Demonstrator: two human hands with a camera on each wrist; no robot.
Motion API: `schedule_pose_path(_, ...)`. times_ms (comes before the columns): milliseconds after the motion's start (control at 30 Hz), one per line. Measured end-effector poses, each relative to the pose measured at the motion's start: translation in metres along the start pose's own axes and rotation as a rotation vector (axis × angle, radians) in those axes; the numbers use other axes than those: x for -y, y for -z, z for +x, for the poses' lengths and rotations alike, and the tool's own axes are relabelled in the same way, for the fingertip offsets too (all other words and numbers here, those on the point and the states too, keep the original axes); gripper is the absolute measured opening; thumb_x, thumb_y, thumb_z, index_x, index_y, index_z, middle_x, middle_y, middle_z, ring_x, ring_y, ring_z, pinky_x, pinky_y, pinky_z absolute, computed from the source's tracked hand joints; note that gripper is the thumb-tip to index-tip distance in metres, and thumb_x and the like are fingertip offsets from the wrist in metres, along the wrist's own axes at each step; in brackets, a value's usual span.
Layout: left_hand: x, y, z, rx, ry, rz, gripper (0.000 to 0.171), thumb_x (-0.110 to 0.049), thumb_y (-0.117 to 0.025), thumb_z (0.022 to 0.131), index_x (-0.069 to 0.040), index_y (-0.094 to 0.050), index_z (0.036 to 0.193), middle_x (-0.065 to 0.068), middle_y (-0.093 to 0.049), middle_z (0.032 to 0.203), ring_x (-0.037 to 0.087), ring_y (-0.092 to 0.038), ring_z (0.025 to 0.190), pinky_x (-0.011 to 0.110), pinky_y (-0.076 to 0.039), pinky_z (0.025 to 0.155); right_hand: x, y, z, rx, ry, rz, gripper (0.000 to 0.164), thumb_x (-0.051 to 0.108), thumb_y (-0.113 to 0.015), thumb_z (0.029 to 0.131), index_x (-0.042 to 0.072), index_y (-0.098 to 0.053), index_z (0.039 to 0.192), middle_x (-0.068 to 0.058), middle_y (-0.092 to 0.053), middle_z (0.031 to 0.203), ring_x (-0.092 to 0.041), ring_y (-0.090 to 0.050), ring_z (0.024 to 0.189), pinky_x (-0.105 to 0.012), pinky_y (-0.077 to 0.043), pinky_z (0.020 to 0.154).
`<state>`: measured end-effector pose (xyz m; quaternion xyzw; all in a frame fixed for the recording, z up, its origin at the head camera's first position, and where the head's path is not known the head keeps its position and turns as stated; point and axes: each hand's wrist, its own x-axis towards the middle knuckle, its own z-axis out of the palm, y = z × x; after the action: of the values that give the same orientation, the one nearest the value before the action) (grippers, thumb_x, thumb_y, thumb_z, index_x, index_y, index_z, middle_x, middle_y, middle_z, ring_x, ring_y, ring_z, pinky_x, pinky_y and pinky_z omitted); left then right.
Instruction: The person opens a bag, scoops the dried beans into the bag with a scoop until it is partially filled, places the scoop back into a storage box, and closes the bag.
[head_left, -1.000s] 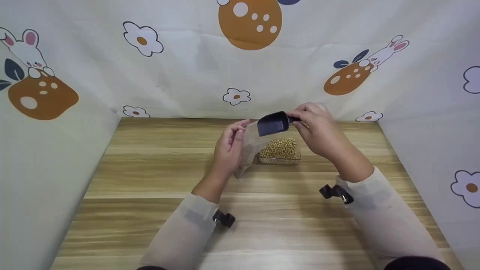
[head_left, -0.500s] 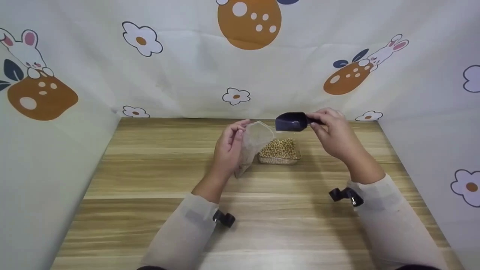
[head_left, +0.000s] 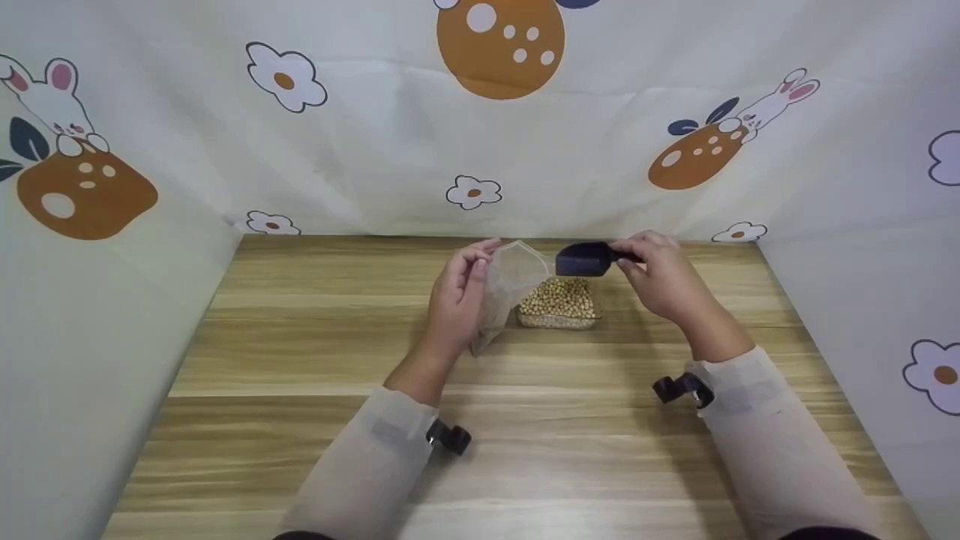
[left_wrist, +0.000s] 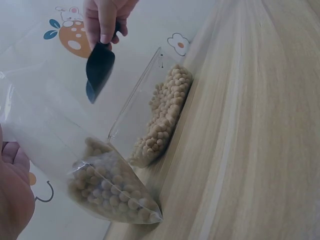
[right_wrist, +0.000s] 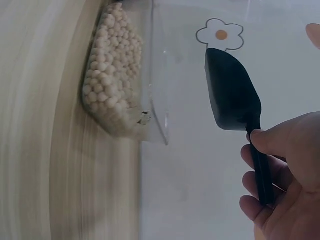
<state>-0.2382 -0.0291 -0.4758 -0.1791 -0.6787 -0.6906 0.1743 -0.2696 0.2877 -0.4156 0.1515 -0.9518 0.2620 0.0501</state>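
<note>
My left hand [head_left: 459,296] grips the edge of a clear plastic bag [head_left: 517,270], whose mouth gapes toward the right. Round pale beans fill the bag's lower end [left_wrist: 115,192] in the left wrist view. My right hand [head_left: 658,277] holds a black scoop [head_left: 583,259] by its handle, thumb along the top and fingers curled beneath. No beans show in the scoop [right_wrist: 231,92] in the right wrist view. It hovers above a clear rectangular container [head_left: 559,321], just right of the bag's mouth. Beans [right_wrist: 112,65] lie in the container, which stands on the table.
The wood-grain table [head_left: 300,360] spreads out around the hands. A pale curtain [head_left: 360,150] printed with fruit, rabbits and flowers encloses the back and both sides. A black clip-like device [head_left: 448,437] sits at the left cuff, another black device [head_left: 682,388] at the right.
The right hand has drawn the scoop out of the bag's mouth to the right, then lowered it slightly toward the container. The left hand and the bag have stayed in place.
</note>
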Motion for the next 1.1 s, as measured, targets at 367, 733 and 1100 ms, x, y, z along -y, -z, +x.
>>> schedule_pose_path(367, -0.001, -0.001, -0.001, 0.000, -0.002, 0.011, 0.017, -0.013, -0.047, 0.114, -0.002, -0.059, 0.115, 0.011, -0.068, 0.147, 0.020, -0.060, 0.142, 0.033, -0.047, 0.123, 0.004, -0.013, 0.007, 0.079, 0.043, -0.221, 0.030, 0.008, -0.061, 0.107, 0.003, -0.072, 0.135, -0.019, -0.070, 0.128, -0.045, -0.058, 0.126, -0.059, -0.048, 0.109)
schedule_pose_path(733, -0.001, -0.001, -0.001, -0.009, 0.023, 0.008, 0.017, -0.014, -0.047, 0.114, -0.002, -0.059, 0.114, 0.010, -0.068, 0.147, 0.020, -0.060, 0.142, 0.034, -0.046, 0.124, 0.008, -0.024, 0.013, 0.097, 0.136, -0.335, 0.027, 0.005, -0.068, 0.101, 0.002, -0.077, 0.127, -0.019, -0.073, 0.120, -0.044, -0.063, 0.119, -0.058, -0.052, 0.107)
schedule_pose_path(1100, -0.001, -0.001, -0.001, 0.003, 0.007, 0.013, 0.018, -0.016, -0.047, 0.115, -0.002, -0.059, 0.115, 0.010, -0.067, 0.149, 0.022, -0.059, 0.144, 0.035, -0.046, 0.124, 0.004, -0.028, 0.013, 0.113, 0.145, -0.289, 0.028, 0.003, -0.067, 0.101, 0.001, -0.076, 0.127, -0.020, -0.074, 0.122, -0.045, -0.063, 0.117, -0.057, -0.051, 0.106)
